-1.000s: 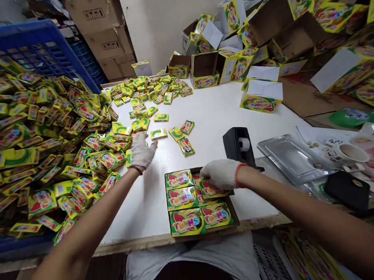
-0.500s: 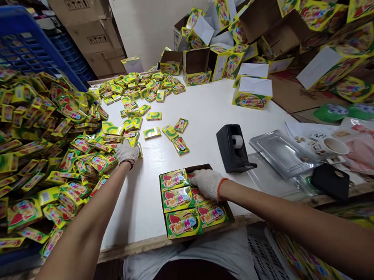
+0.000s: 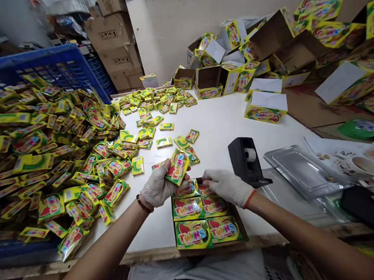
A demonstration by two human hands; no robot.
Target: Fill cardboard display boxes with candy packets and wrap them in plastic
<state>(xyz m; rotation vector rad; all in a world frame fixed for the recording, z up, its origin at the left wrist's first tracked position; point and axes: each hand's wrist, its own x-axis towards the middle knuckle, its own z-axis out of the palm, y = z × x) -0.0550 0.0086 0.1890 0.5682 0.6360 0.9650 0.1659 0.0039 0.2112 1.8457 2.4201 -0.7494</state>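
Observation:
My left hand (image 3: 158, 188), in a white knitted glove with the fingertips bare, grips a small yellow-green TWINS candy box (image 3: 178, 167) with a watermelon print. It holds this box tilted above the far left corner of an open display carton (image 3: 244, 231). Rows of the same boxes (image 3: 194, 234) lie face up inside the carton. Over the carton's far right corner, my gloved right hand (image 3: 228, 186) has its fingers curled together, and nothing shows in them. The two hands partly hide the far row.
Loose candy boxes heap up in a blue crate (image 3: 51, 68) at left and spill onto the white table (image 3: 150, 233). A black tape dispenser (image 3: 245, 161), clear plastic lid (image 3: 300, 169) and paper cup (image 3: 366, 167) stand at right. Display cartons (image 3: 266, 107) pile up behind.
My left hand has come from the loose pile to the carton and now holds a candy box. My right hand has lifted from inside the carton. The view has shifted.

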